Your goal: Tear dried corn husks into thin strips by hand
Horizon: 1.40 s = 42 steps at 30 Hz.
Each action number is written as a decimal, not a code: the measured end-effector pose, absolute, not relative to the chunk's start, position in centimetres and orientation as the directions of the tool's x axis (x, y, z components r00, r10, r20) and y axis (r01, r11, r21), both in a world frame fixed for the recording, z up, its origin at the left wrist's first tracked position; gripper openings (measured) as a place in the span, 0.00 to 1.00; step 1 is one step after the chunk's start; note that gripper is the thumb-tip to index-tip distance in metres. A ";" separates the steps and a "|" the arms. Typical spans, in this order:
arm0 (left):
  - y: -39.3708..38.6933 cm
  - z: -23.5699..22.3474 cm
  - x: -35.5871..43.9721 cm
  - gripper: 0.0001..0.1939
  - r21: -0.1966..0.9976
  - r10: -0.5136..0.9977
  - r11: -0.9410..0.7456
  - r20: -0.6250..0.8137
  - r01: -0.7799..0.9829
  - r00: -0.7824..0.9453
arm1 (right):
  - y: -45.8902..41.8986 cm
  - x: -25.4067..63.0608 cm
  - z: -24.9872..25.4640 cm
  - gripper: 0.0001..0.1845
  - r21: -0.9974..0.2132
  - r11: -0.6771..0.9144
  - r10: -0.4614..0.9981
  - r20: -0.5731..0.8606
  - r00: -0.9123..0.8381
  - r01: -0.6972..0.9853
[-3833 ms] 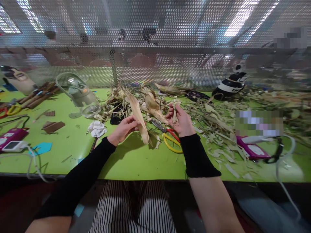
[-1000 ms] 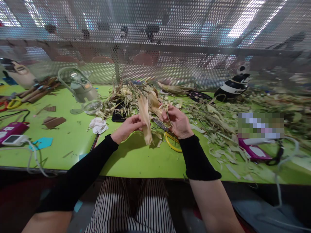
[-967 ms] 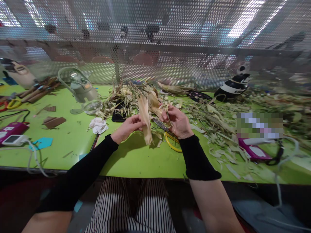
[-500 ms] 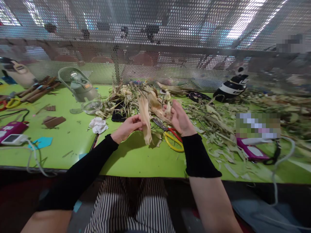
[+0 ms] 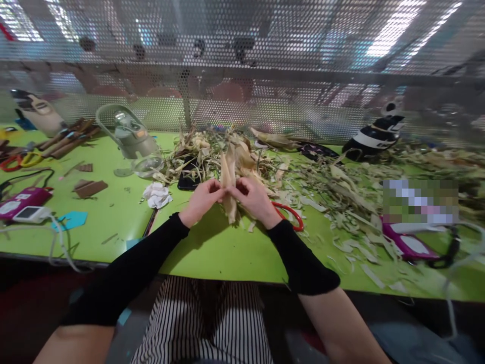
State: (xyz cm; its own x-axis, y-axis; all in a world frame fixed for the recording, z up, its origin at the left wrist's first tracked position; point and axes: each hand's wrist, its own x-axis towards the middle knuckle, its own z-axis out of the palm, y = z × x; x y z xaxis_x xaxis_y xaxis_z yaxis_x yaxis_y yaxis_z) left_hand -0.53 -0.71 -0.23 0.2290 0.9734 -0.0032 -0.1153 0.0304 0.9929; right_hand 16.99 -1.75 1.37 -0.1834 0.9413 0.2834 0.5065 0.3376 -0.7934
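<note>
My left hand (image 5: 201, 200) and my right hand (image 5: 254, 200) meet over the green table (image 5: 212, 247), both pinching one long dried corn husk (image 5: 228, 186) that stands upright between them. The fingertips of the two hands almost touch. Behind them lies a heap of dried husks (image 5: 227, 151) with a black phone (image 5: 186, 179) under it. Scissors with a red and a yellow handle (image 5: 290, 216) lie just right of my right wrist, partly hidden by it.
A grey-green table fan (image 5: 129, 139) and a crumpled white tissue (image 5: 156, 194) lie to the left. Pink devices (image 5: 20, 199) (image 5: 407, 242), brown card scraps (image 5: 89, 188) and husk trimmings (image 5: 352, 212) are spread about. A perforated metal screen (image 5: 265, 76) closes the back.
My right hand dropped the small husk piece it held up and came left to join my left hand on the long husk. The camera view shifted slightly.
</note>
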 end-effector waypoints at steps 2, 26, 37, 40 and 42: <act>-0.8 -0.1 -0.4 0.17 0.997 0.980 0.018 -0.003 -0.073 0.200 | -1.8 16.9 1.5 0.21 -0.744 0.393 0.919 0.340 -0.200 0.541; -0.7 0.5 -0.9 0.13 0.851 0.952 -0.299 0.239 0.432 0.189 | -2.0 16.6 1.2 0.13 -0.597 0.469 0.873 0.424 -0.241 0.651; -1.0 1.1 -1.1 0.12 0.782 0.946 -0.322 0.252 0.534 0.202 | -2.8 15.6 0.8 0.11 -0.381 0.459 0.859 0.419 -0.293 0.802; -1.1 1.0 -0.8 0.12 0.767 0.943 -0.333 0.287 0.549 0.171 | -2.6 15.5 0.5 0.10 -0.351 0.482 0.845 0.428 -0.320 0.803; -1.0 0.8 -0.7 0.12 0.762 0.940 -0.338 0.306 0.552 0.152 | -2.4 15.5 0.4 0.09 -0.345 0.489 0.840 0.434 -0.325 0.801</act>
State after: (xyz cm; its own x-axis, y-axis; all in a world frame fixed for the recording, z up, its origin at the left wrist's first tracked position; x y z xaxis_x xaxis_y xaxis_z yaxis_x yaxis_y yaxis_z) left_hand -0.70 -1.05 0.77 0.1524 0.9398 0.3057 0.5520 -0.3375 0.7625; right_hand 15.54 -2.41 0.35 -0.3254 0.8402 0.4338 0.8013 0.4886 -0.3453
